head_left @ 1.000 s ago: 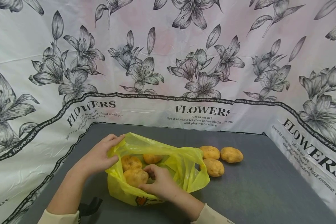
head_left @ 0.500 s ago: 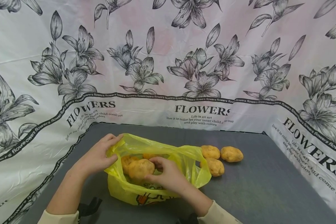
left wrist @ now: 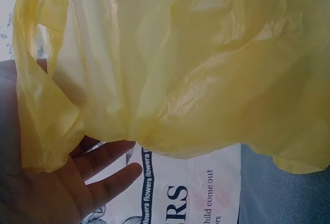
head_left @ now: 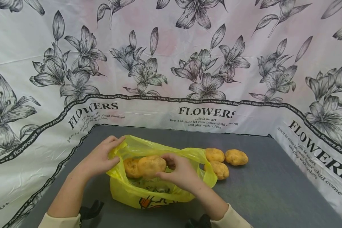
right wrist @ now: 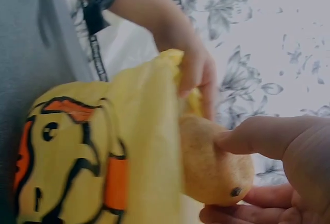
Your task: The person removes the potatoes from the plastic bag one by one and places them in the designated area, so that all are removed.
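Note:
A yellow plastic bag (head_left: 125,194) with a printed cartoon figure stands on the dark table, its mouth spread. At the bag's left rim my left hand (head_left: 101,158) holds the plastic, thumb on the inner side; in the left wrist view the bag's handle drapes over that hand (left wrist: 62,190) and two fingers reach out straight. My right hand (head_left: 183,174) grips a potato (head_left: 152,166) between thumb and fingers at the bag's mouth. The right wrist view shows this potato (right wrist: 211,162) close to the bag's rim. Another potato (head_left: 131,168) lies in the bag, partly hidden behind the held one.
Right of the bag, three potatoes lie grouped on the table: a back one (head_left: 214,155), a right one (head_left: 236,157) and a front one (head_left: 220,170), partly covered by the bag's handle. A flower-printed sheet (head_left: 148,115) surrounds the table's back and sides.
My right hand has lifted the gripped potato from inside the bag and carried it up and to the right. It now hides the rear potato. The left hand stays at the rim.

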A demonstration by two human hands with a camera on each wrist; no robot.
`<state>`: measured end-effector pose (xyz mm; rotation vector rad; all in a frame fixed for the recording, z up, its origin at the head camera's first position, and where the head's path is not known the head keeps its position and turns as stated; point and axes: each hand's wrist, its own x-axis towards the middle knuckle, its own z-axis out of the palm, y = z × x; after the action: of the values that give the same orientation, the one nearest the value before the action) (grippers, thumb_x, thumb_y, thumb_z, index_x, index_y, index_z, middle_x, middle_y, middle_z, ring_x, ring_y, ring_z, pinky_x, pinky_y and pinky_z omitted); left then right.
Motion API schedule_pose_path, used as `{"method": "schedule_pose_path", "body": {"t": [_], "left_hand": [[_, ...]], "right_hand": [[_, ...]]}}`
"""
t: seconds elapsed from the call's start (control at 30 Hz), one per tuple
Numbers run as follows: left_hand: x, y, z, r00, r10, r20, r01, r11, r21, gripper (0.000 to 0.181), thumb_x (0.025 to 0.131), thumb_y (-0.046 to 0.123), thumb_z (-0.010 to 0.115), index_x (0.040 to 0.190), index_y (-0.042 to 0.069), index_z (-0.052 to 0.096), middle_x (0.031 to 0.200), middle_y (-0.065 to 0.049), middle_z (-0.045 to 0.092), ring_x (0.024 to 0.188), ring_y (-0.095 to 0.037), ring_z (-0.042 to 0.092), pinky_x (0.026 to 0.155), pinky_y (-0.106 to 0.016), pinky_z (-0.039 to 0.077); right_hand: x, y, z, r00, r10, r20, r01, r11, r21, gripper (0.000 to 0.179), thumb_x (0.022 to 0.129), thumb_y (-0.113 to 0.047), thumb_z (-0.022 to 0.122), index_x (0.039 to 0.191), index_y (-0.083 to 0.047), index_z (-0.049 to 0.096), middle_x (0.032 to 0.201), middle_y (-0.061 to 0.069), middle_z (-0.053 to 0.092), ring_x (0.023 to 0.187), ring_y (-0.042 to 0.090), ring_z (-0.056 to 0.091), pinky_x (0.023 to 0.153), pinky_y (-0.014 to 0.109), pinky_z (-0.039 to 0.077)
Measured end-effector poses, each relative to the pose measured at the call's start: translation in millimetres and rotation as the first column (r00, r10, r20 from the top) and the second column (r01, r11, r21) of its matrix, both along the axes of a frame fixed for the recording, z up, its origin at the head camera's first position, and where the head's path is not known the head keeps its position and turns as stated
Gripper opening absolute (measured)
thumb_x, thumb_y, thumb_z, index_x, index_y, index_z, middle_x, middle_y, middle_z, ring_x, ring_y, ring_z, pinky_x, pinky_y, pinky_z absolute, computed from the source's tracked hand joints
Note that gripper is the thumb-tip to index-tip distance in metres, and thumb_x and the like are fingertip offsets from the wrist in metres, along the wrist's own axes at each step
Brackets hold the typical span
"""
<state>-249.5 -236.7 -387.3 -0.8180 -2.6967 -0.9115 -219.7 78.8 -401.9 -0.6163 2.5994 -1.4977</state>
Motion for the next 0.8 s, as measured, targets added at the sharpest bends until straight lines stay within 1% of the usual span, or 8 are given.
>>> {"method": "schedule_pose_path", "body": {"t": [0.17, 0.27, 0.37, 0.43, 0.53, 0.7, 0.8], "left_hand": [[0.2, 0.4, 1.0, 0.999, 0.033, 0.005, -0.033, 0.999, -0.019, 0.066, 0.09, 0.0, 0.061, 0.154, -0.001, 0.043, 0.114, -0.007, 0.051, 0.091, -0.019, 0.048, 0.074, -0.034, 0.044], [-0.1, 0.1, 1.1, 0.999, 0.051, 0.005, -0.051, 0.998, -0.033, 0.065, 0.092, 0.001, 0.061, 0.154, -0.001, 0.043, 0.114, -0.008, 0.052, 0.091, -0.019, 0.049, 0.076, -0.036, 0.044], [-1.0, -0.4, 1.0, 0.998, 0.056, 0.001, -0.056, 0.998, -0.038, 0.064, 0.092, 0.002, 0.061, 0.154, -0.002, 0.043, 0.114, -0.008, 0.052, 0.091, -0.019, 0.049, 0.077, -0.038, 0.045], [-1.6, -0.6, 0.9, 0.999, 0.054, -0.004, -0.054, 0.998, -0.037, 0.064, 0.092, 0.002, 0.061, 0.153, -0.003, 0.043, 0.114, -0.009, 0.053, 0.091, -0.019, 0.049, 0.077, -0.039, 0.044], [-2.7, -1.1, 0.3, 0.999, 0.051, -0.011, -0.051, 0.998, -0.032, 0.064, 0.091, 0.002, 0.062, 0.152, -0.005, 0.044, 0.113, -0.01, 0.053, 0.09, -0.019, 0.049, 0.076, -0.039, 0.044], [-4.7, -1.1, -2.1, 0.998, 0.058, -0.013, -0.059, 0.998, -0.034, 0.064, 0.091, 0.002, 0.061, 0.152, -0.006, 0.044, 0.113, -0.01, 0.053, 0.09, -0.02, 0.049, 0.077, -0.039, 0.044], [-5.5, -1.0, -3.3, 0.998, 0.064, -0.011, -0.064, 0.997, -0.04, 0.063, 0.092, 0.003, 0.06, 0.152, -0.006, 0.044, 0.113, -0.01, 0.053, 0.09, -0.02, 0.049, 0.078, -0.04, 0.044]], "right_hand": [[2.6, 11.3, 12.7, 1.0, 0.011, 0.013, -0.012, 0.999, 0.036, 0.051, 0.086, -0.034, 0.084, 0.13, -0.015, 0.067, 0.118, -0.003, 0.069, 0.113, 0.022, 0.065, 0.097, 0.047, 0.052], [2.5, 17.6, 19.0, 1.0, -0.003, 0.012, 0.002, 0.999, 0.048, 0.051, 0.086, -0.034, 0.084, 0.131, -0.014, 0.067, 0.118, -0.002, 0.069, 0.111, 0.02, 0.065, 0.097, 0.047, 0.051], [1.1, 23.7, 23.7, 1.0, -0.018, -0.002, 0.018, 0.999, 0.041, 0.052, 0.086, -0.032, 0.084, 0.131, -0.011, 0.066, 0.117, -0.001, 0.069, 0.109, 0.019, 0.066, 0.097, 0.046, 0.052], [-0.4, 27.6, 26.2, 1.0, -0.017, -0.007, 0.017, 1.0, 0.025, 0.051, 0.087, -0.029, 0.084, 0.13, -0.01, 0.066, 0.117, 0.001, 0.069, 0.109, 0.02, 0.066, 0.097, 0.047, 0.052], [-1.8, 34.4, 30.2, 1.0, -0.014, -0.021, 0.014, 1.0, 0.028, 0.052, 0.087, -0.028, 0.084, 0.131, -0.008, 0.066, 0.118, 0.003, 0.069, 0.11, 0.022, 0.066, 0.096, 0.047, 0.052], [-2.2, 46.0, 36.7, 0.999, 0.02, -0.032, -0.019, 0.999, 0.045, 0.049, 0.088, -0.026, 0.083, 0.131, -0.007, 0.066, 0.12, 0.004, 0.069, 0.112, 0.023, 0.065, 0.097, 0.047, 0.052], [-1.8, 52.5, 40.8, 0.998, 0.057, -0.033, -0.055, 0.997, 0.047, 0.045, 0.089, -0.025, 0.082, 0.128, -0.009, 0.067, 0.118, 0.003, 0.069, 0.111, 0.023, 0.065, 0.094, 0.044, 0.053]]}}
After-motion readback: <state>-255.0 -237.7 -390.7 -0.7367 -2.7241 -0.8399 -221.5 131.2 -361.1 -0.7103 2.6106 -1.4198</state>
